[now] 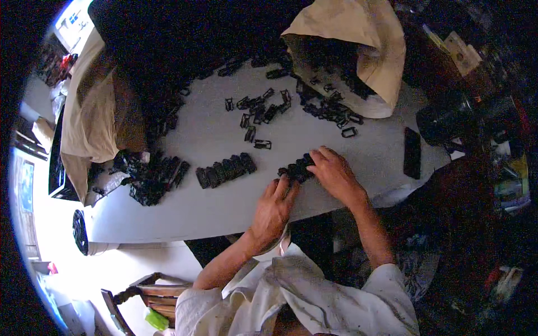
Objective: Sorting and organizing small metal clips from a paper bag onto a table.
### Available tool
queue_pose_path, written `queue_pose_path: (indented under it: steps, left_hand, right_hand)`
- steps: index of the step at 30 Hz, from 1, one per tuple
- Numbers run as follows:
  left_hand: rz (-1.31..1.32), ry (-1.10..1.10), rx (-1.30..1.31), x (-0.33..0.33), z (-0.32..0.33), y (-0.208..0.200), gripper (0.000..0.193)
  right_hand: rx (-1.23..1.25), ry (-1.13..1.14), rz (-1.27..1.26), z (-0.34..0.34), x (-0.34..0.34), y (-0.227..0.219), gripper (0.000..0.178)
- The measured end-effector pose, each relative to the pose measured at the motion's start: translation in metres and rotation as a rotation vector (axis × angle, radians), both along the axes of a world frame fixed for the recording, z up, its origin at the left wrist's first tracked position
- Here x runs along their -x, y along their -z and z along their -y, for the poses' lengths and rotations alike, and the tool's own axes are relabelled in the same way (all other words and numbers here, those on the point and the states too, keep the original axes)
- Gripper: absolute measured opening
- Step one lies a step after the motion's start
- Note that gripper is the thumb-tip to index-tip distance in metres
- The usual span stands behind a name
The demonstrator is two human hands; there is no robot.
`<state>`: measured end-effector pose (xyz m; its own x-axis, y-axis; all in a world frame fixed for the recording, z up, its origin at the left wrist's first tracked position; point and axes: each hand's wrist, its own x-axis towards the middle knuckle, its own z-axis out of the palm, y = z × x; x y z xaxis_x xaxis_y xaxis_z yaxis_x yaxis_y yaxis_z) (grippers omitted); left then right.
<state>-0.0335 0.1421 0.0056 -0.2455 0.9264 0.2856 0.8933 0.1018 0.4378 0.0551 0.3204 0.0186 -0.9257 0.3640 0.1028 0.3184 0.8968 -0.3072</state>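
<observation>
Close to the table's front edge, both my hands are at a short row of small black plastic parts [297, 170]. My left hand [273, 207] has its fingertips closed on the row's left end. At the right end, my right hand [336, 175] grips it with thumb and fingers bent around the parts. Fingers partly hide the row. A second, similar row of black parts [226, 170] lies on the table to the left of my hands. Loose black rectangular frames [259, 109] are scattered farther back, a few of them [262, 144] nearest my hands.
An open brown paper sack [386, 50] lies at the back right, black parts spilling from its mouth. Another brown sack [89, 117] stands at the left beside a heap of black parts [154, 179]. A flat dark rectangular object [412, 153] rests on the grey table [185, 215] at right.
</observation>
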Motion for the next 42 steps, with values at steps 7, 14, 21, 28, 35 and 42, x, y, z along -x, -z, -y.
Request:
queue_pose_path:
  steps: [7,14,21,28,35,42]
  left_hand:
    - [0.072,-0.073,-0.085,0.007,0.056,0.004,0.049]
    - [0.066,-0.190,-0.102,0.036,0.112,0.000,0.029]
    - [0.152,-0.334,-0.178,0.057,0.126,-0.006,0.024]
    - [0.335,-0.571,-0.234,0.064,0.124,-0.011,0.029]
    - [0.354,-0.401,-0.280,0.057,0.054,-0.032,0.030]
    - [0.037,-0.175,-0.242,0.044,-0.034,-0.029,0.021]
  right_hand:
    - [0.025,-0.062,-0.079,0.057,0.011,0.002,0.036]
    - [0.226,0.013,-0.146,0.126,0.044,0.010,0.040]
    - [0.277,0.001,-0.193,0.148,0.073,0.009,0.039]
    - [0.446,-0.119,-0.349,0.105,0.070,0.004,0.032]
    - [0.062,0.005,-0.300,0.031,0.100,0.027,0.023]
    - [0.747,-0.116,-0.271,0.001,0.052,0.020,0.015]
